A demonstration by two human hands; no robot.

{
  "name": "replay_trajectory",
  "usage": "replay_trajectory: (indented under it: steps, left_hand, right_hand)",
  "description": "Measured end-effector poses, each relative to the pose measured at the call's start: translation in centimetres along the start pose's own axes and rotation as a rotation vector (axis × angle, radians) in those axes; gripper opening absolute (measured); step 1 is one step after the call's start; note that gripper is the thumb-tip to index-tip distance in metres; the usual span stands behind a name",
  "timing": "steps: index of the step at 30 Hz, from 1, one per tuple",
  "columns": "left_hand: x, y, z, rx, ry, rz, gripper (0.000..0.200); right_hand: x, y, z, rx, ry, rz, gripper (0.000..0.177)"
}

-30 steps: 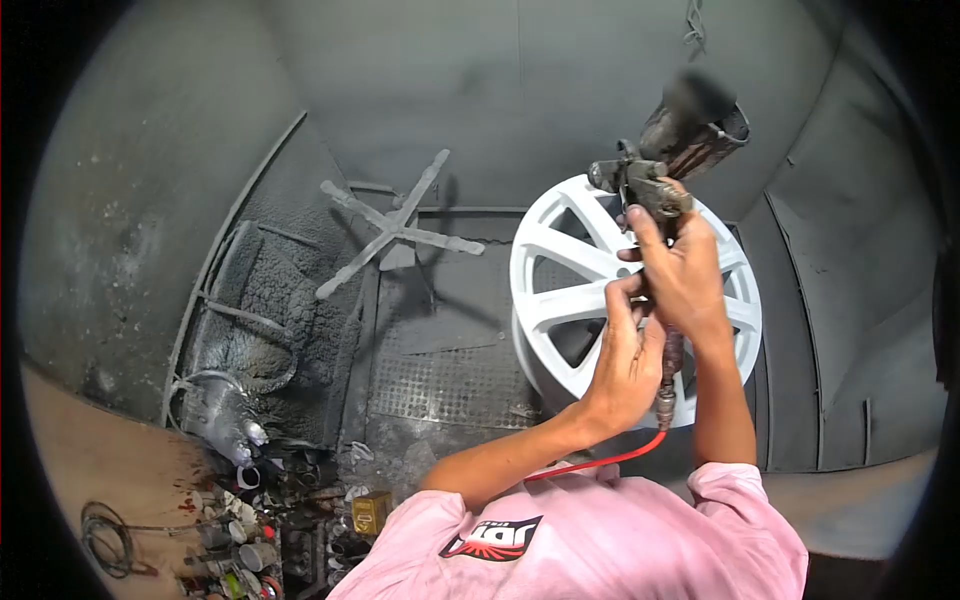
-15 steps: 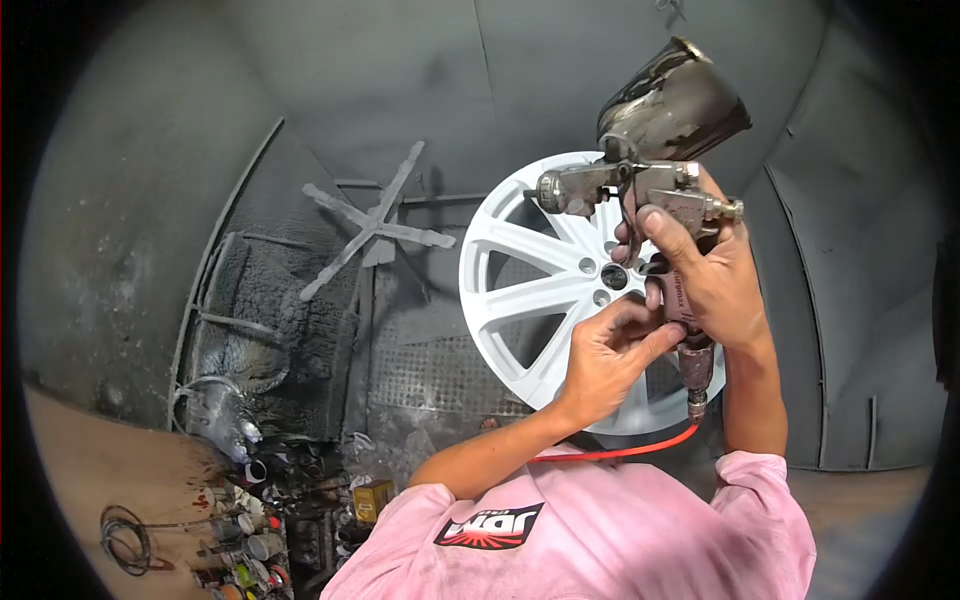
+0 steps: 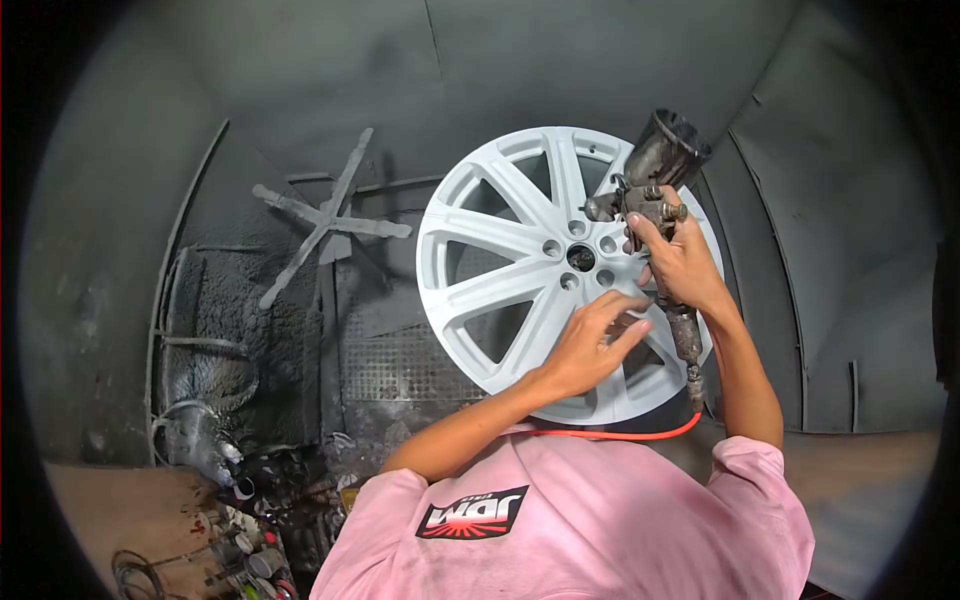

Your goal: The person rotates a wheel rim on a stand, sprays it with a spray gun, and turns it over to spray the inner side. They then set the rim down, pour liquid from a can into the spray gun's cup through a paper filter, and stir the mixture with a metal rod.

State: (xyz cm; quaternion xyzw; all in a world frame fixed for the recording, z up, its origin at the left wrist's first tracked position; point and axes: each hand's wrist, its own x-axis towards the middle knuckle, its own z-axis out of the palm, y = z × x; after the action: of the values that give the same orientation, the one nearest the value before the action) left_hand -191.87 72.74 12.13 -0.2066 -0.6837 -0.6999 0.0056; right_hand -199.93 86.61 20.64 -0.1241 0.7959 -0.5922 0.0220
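Note:
My right hand (image 3: 692,268) is wrapped around the grip of a paint-stained spray gun (image 3: 660,205). The gun's dark metal cup (image 3: 666,152) tilts at the top, and its nozzle points left. From the bottom of the grip, a red-orange air hose (image 3: 640,435) curves away in front of the pink shirt. Just left of the grip, my left hand (image 3: 588,352) is apart from the gun, fingers bent and thumb separated, nothing visible between them. Beneath both hands is a white multi-spoke wheel (image 3: 490,282) with a dark centre hole.
A grey-coated cross-shaped stand (image 3: 328,218) is left of the wheel. Beyond it, a rough, paint-crusted panel (image 3: 235,320) leans near the wall. Paint cans and clutter (image 3: 250,555) crowd the lower left, beside a coiled dark hose (image 3: 135,575). Dark grey walls surround the wheel.
My left hand has come off the spray gun's grip. My right hand has lowered the gun away from the camera, over the wheel's right side. The view has shifted, with more of the wheel showing.

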Motion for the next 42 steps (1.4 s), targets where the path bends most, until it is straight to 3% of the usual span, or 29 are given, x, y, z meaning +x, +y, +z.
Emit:
replay_trajectory:
  steps: [3,7,11,13,17,20,24,27,34,42]
  left_hand:
    - [-0.5,-1.8,-3.1,0.229,-0.08,0.016,0.021]
    - [0.5,-4.1,-8.6,0.503,0.056,0.064,0.016]
    - [0.8,-5.0,-13.4,0.717,0.141,0.041,0.018]
    - [0.4,-5.2,-14.5,0.799,0.183,0.04,0.019]
    - [-0.8,-5.4,-15.8,0.944,0.155,-0.004,0.033]
    - [-1.7,-5.2,-16.3,0.995,0.052,-0.231,0.054]
    - [-2.6,-5.7,-17.3,1.017,0.079,-0.222,0.057]
    - [-3.1,-6.1,-17.6,1.006,0.146,-0.076,0.061]
    - [-3.0,-5.7,-17.5,1.026,0.103,-0.158,0.068]
    - [-3.1,-6.2,-17.8,1.004,0.068,-0.084,0.069]
  right_hand:
    - [0.9,5.0,-1.8,-0.104,0.072,0.053,0.025]
    - [-0.1,6.7,-3.3,-0.345,0.101,0.208,0.034]
    - [-2.1,5.6,-2.8,-0.347,0.046,0.288,0.038]
    - [-3.0,4.7,-1.8,-0.21,-0.045,0.347,0.039]
    - [-3.6,3.5,0.8,-0.022,-0.141,0.306,0.032]
    - [-2.8,2.6,2.6,0.053,-0.224,0.285,0.026]
    - [-0.6,0.0,5.2,0.093,-0.381,0.254,0.024]
    - [2.8,-0.9,7.4,0.014,-0.452,0.222,0.029]
    - [14.8,4.9,11.1,-0.091,-0.181,0.068,0.031]
    - [19.9,7.2,2.9,-0.323,0.224,0.173,0.03]
